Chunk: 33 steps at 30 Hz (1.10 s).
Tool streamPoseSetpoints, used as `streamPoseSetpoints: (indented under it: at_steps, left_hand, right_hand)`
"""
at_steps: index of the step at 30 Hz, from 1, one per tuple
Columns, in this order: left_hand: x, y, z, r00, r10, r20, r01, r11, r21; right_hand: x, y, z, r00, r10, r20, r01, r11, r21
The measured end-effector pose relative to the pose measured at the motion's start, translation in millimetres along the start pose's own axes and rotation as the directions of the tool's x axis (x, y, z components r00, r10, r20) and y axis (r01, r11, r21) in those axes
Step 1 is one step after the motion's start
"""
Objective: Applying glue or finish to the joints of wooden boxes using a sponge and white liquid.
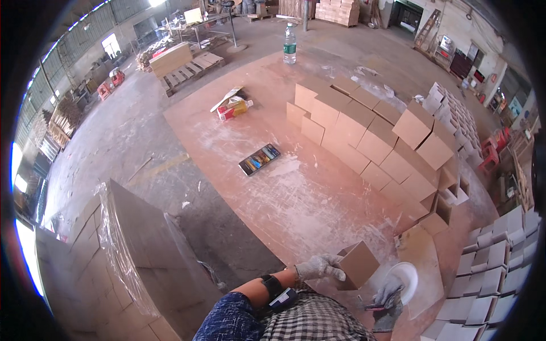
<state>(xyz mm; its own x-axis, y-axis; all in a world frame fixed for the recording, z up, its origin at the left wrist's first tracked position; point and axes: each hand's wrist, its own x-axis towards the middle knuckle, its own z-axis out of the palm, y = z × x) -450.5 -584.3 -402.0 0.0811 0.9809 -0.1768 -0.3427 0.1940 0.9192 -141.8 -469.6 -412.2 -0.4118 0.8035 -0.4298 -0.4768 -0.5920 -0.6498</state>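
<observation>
My left hand [320,268], in a greyish work glove, is closed on the edge of a small brown cardboard box [362,265] just above the near part of the table. The box is tilted, with one plain side toward me. My right hand [390,295], also gloved, is beside a round white bowl [408,275] and covers part of it. Its fingers are curled around something thin and reddish at the end, too small to make out. What the bowl holds is hidden.
Stacked brown boxes [352,122] line the table's right side. A phone [260,159] lies mid-table on the dusty reddish top [227,187]. Farther off are a juice bottle [242,106] and a water bottle [290,44]. A plastic-wrapped stack [153,244] stands left; pale boxes [483,267] right.
</observation>
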Motion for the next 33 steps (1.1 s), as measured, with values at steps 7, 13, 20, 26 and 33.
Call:
streamPoseSetpoints:
  at_steps: [7,13,20,26,33]
  left_hand:
    - [13,-4,-18,0.992,-0.084,0.095,0.079,0.995,0.054]
    - [22,-17,-26,0.991,-0.093,0.099,0.075,0.982,0.173]
    - [27,-12,-28,0.953,-0.057,0.297,0.096,0.988,-0.119]
    - [38,-29,-35,0.962,-0.069,0.264,0.020,0.982,0.186]
    - [35,0,-31,0.984,-0.050,0.172,0.022,0.987,0.160]
  right_hand:
    - [-21,26,34,0.983,-0.046,0.175,0.035,0.997,0.062]
    - [-15,47,1,0.985,-0.135,0.106,0.148,0.981,-0.123]
    - [-22,63,-55,0.962,-0.265,-0.065,0.270,0.959,0.086]
    - [-42,48,-10,0.984,-0.161,0.083,0.136,0.960,0.245]
    - [-26,43,-37,0.986,-0.158,0.050,0.158,0.987,0.001]
